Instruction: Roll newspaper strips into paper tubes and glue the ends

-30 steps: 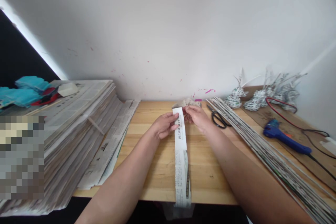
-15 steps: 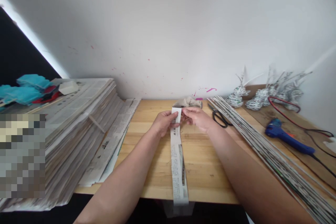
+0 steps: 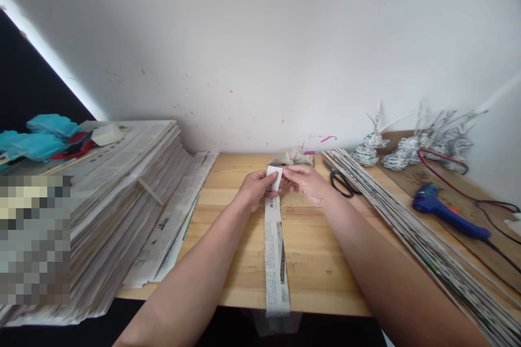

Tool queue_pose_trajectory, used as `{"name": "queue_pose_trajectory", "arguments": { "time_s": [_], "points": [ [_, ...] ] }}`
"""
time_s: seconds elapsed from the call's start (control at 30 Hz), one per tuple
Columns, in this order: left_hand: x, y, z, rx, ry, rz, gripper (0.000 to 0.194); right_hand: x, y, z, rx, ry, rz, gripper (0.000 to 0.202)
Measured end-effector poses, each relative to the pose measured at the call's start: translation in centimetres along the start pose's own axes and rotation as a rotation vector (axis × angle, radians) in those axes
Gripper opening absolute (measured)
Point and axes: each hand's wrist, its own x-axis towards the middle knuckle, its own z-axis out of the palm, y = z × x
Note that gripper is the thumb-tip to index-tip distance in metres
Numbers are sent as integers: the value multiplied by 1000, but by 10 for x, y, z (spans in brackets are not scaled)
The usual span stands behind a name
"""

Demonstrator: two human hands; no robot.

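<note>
A long newspaper strip (image 3: 275, 260) runs from the far part of the wooden table (image 3: 317, 249) toward me, its near end hanging over the front edge. My left hand (image 3: 256, 188) pinches its far end from the left, thumb on top. From the right, my right hand (image 3: 303, 180) holds the upper right corner of the same end between thumb and finger. Just beyond the hands lies a crumpled beige cloth (image 3: 293, 158). Black scissors (image 3: 341, 181) rest to the right of my right hand.
Tall newspaper stacks (image 3: 134, 190) fill the left, with blue pieces (image 3: 44, 141) on top. At right lie a bundle of thin paper rods (image 3: 411, 227), a blue glue gun (image 3: 450, 214) on brown board, and several woven paper figures (image 3: 366, 149) near the wall.
The strip's near part has shifted slightly left, and its far end is tilted a little to the right. Both hands keep their grip in nearly the same place.
</note>
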Motion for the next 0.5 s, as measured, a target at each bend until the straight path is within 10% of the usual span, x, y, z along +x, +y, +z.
{"name": "queue_pose_trajectory", "arguments": {
  "time_s": [0.5],
  "points": [
    [-2, 0, 4, 95, 42, 105, 36, 1, 1, 2, -7, 19, -25, 31]
  ]
}}
